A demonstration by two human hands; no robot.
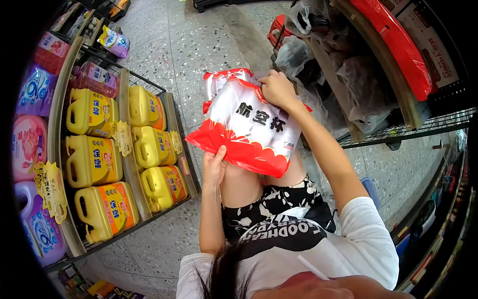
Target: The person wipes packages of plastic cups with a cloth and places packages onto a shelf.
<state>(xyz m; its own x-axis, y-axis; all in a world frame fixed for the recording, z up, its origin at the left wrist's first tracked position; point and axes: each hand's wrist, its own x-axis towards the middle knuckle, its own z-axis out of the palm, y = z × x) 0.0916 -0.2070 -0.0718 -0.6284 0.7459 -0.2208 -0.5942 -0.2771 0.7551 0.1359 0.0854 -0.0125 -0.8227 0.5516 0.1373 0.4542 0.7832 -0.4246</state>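
Two packs of cups at your hands, at least. The front pack [249, 122] lies between your left hand [214, 168] and your right hand [280, 90], tilted above your knees, its printed face toward you. The rear pack [219, 82] shows only in part, past the front one, ahead of your left hand and to the left of your right hand's fingertips.

Left hand: grasping the front pack by its near left edge, thumb on the red film, other fingers hidden underneath. Right hand: fingers bent at the far edge; you cannot tell from here whether they pinch the film or merely rest on it.

Handling, judged: light for its bulk; film thin, glossy, probably slippery; the white stacks inside likely dent under a hard squeeze. Take hold with your palms spread under the body, or by gathered film at an end; avoid pressing mid-stack.

Counts, left of your left hand: six yellow jugs [103, 160], in two rows of three; three yellow tags [122, 137]; three pink containers [30, 147] farther out; one purple jug [42, 224], toward your body. Right of your right hand: several clear bags [366, 87] on the rack, overlapping, so no sure count. Cups inside the packs: not countable through the film.
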